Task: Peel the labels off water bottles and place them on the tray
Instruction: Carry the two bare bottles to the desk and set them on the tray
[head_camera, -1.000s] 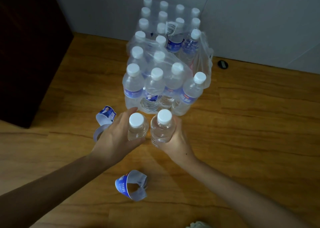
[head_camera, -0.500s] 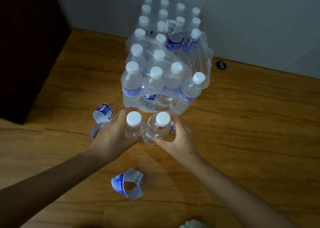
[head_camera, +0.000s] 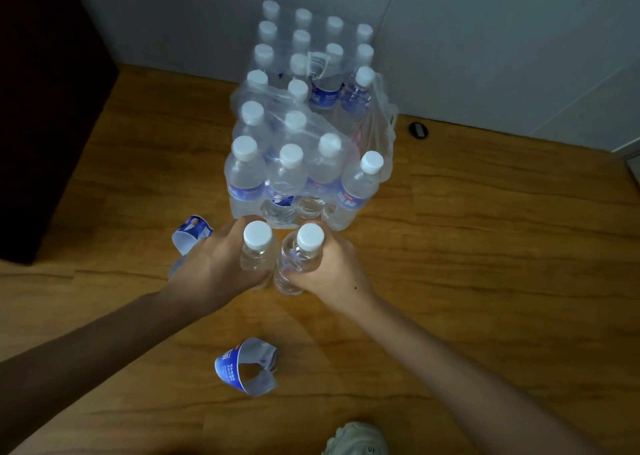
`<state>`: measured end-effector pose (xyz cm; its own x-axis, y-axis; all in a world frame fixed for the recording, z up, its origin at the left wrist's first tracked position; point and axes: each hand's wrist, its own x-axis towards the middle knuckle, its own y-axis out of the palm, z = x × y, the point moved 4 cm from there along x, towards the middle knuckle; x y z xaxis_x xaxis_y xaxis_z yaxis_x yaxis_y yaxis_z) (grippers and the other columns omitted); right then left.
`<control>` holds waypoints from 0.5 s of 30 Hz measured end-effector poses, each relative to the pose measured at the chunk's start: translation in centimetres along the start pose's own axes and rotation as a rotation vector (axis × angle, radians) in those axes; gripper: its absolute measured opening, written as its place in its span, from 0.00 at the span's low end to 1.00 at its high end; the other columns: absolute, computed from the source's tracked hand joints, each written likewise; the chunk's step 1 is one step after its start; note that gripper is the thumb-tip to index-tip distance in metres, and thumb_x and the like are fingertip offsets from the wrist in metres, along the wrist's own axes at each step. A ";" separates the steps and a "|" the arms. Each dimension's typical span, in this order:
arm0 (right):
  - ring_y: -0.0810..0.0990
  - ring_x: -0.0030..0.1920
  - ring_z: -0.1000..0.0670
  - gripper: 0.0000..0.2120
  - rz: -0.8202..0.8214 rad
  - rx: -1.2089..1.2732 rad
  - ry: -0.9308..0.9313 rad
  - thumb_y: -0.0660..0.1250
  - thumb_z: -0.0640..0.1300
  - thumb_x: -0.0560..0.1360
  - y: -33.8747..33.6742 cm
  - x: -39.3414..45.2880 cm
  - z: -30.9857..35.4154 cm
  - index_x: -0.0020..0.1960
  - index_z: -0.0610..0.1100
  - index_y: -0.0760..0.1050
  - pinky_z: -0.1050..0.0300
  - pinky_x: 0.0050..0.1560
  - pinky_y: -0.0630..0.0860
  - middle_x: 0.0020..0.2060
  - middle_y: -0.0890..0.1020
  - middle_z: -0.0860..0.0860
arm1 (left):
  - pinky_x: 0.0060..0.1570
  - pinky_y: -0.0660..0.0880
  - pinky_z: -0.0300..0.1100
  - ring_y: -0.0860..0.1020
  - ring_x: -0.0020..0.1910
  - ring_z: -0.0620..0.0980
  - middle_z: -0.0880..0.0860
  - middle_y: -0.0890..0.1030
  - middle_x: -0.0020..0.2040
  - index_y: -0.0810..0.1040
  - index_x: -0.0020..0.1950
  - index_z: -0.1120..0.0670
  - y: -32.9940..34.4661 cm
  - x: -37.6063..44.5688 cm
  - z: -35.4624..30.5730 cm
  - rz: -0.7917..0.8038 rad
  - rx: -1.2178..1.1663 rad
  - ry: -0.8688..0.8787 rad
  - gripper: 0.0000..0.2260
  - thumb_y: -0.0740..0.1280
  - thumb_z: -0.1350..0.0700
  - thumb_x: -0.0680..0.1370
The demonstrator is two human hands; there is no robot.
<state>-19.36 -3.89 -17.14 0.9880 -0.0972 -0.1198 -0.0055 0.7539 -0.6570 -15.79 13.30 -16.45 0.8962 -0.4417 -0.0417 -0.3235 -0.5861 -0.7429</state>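
The person's left hand is curled round one bare bottle and the right hand round a second bare bottle; the two bottles stand upright and nearly touching, held just in front of the shrink-wrapped pack, which stands on the wooden floor near the wall. Two peeled labels lie on the boards, one curled label nearer the person and another label beside the left hand and partly under it. The chief risk is probably the grip itself: thin, smooth bottles full of water, held side by side, could slip or knock each other and tip into the pack, where the loose torn wrap seems to give the front-row bottles little support. A dropped bottle could also roll over the stray labels and crumple them. No tray shows anywhere, so where the bottles or labels should go cannot be judged. Whether the bottoms of the two held bottles rest on the floor or hang above it is hard to tell. The room is dim, the far rows of the pack blur together, and a shoe is cut off at the lower edge.
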 end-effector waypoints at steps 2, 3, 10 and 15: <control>0.82 0.46 0.55 0.21 0.008 0.016 0.031 0.76 0.54 0.63 -1.1 0.1 1.2 0.52 0.52 0.73 0.49 0.47 0.79 0.44 0.83 0.55 | 0.35 0.69 0.33 0.76 0.41 0.47 0.51 0.79 0.47 0.73 0.58 0.55 -2.0 0.4 -1.5 0.023 0.048 0.041 0.21 0.75 0.54 0.69; 0.81 0.46 0.56 0.21 0.008 0.026 0.039 0.76 0.53 0.63 -2.0 0.1 2.2 0.52 0.52 0.73 0.51 0.46 0.80 0.44 0.83 0.56 | 0.33 0.65 0.31 0.75 0.39 0.47 0.52 0.80 0.47 0.73 0.58 0.56 -3.2 0.6 -2.7 0.024 0.069 0.058 0.21 0.76 0.54 0.69; 0.77 0.42 0.59 0.24 0.037 -0.036 0.038 0.79 0.48 0.61 -14.1 -1.2 14.4 0.53 0.54 0.72 0.67 0.40 0.72 0.39 0.77 0.62 | 0.38 0.69 0.42 0.80 0.45 0.57 0.53 0.80 0.54 0.71 0.62 0.53 -14.9 0.7 -14.0 0.008 0.019 0.001 0.23 0.73 0.51 0.70; 0.81 0.48 0.51 0.29 0.070 -0.081 0.020 0.80 0.49 0.61 -24.1 -3.4 26.7 0.59 0.50 0.73 0.54 0.46 0.79 0.48 0.82 0.54 | 0.41 0.71 0.45 0.79 0.50 0.59 0.54 0.78 0.58 0.70 0.63 0.53 -26.0 -1.0 -23.8 -0.034 -0.045 -0.080 0.26 0.75 0.52 0.69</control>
<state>-18.44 -4.37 19.00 0.9815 -0.0593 -0.1820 -0.0879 0.7047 -0.7041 -15.54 12.80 18.79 0.9278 -0.3663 -0.0713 -0.3039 -0.6305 -0.7142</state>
